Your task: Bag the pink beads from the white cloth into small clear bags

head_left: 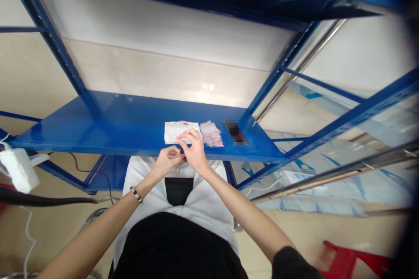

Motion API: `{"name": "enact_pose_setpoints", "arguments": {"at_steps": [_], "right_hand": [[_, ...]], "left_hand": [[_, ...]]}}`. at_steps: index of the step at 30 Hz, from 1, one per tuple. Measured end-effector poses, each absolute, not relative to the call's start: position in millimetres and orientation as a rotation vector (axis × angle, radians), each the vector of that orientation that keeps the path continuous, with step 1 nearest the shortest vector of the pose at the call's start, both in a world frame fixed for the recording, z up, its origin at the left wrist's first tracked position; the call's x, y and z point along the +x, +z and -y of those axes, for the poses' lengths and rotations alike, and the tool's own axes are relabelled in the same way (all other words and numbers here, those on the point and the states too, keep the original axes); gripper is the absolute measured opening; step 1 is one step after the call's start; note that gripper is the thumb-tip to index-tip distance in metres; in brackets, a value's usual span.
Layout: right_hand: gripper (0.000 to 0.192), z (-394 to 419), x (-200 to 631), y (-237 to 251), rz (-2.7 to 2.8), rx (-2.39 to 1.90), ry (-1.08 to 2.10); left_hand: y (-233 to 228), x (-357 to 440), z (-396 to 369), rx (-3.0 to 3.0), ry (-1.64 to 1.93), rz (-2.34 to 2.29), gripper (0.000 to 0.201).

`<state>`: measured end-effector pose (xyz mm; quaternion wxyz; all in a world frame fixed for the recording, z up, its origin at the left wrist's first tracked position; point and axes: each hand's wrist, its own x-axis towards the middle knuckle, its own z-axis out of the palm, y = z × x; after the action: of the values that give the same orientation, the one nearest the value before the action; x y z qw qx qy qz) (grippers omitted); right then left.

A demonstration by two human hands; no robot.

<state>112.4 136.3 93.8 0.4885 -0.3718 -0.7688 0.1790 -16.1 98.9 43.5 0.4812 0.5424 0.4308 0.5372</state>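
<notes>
A person stands at a blue metal shelf (108,126), both bare hands working at its front edge. The right hand (195,150) reaches over a white folded sheet or packet (179,130) that lies flat on the shelf, thumb and forefinger pinched narrow at its near edge; whether they have actually caught the sheet or something smaller cannot be told. The left hand (167,160), a beaded bracelet (136,194) on its wrist, sits at about 8 o'clock from the right one, just below the shelf lip, fingers curled loosely around what looks like a small clear item; its grip is too blurred to call.

At 3 o'clock from the white packet, just beside it, lies a small heap of clear plastic bags (212,134) holding tiny reddish pieces. Further along at 3 o'clock is a dark object (235,131), pixelated out.

The bags and the sheet look light, thin and limp, likely slippery under the fingers and prone to slide on the painted steel; a pinch at a corner or sealed edge would seem the surest hold. A white power adapter (18,169) hangs at 9 o'clock, off the shelf's left end.

No brand, label or writing can be read anywhere; red marks on the white packet are too small to make out.
</notes>
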Motion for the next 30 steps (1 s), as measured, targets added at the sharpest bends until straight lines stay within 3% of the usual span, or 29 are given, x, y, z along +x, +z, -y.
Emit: {"name": "enact_pose_setpoints", "arguments": {"at_steps": [10, 14, 21, 30], "right_hand": [[0.008, -117.4, 126.0, 91.6, 1.925, -0.881, 0.544], [0.016, -157.5, 130.1, 93.5, 1.796, -0.952, 0.441], [0.014, -250.1, 115.8, 84.5, 1.760, -1.171, 0.357], [0.012, -257.3, 106.5, 56.6, 1.896, -1.313, 0.041]], "left_hand": [[44.6, -16.5, -97.4, 1.316, 1.300, -1.039, 0.022], [46.5, -16.8, -96.1, 1.261, 1.291, -1.003, 0.029], [46.3, -16.7, -96.9, 1.185, 1.313, -1.012, 0.030], [46.3, -21.4, -99.7, 1.163, 1.334, -1.010, 0.030]]}}
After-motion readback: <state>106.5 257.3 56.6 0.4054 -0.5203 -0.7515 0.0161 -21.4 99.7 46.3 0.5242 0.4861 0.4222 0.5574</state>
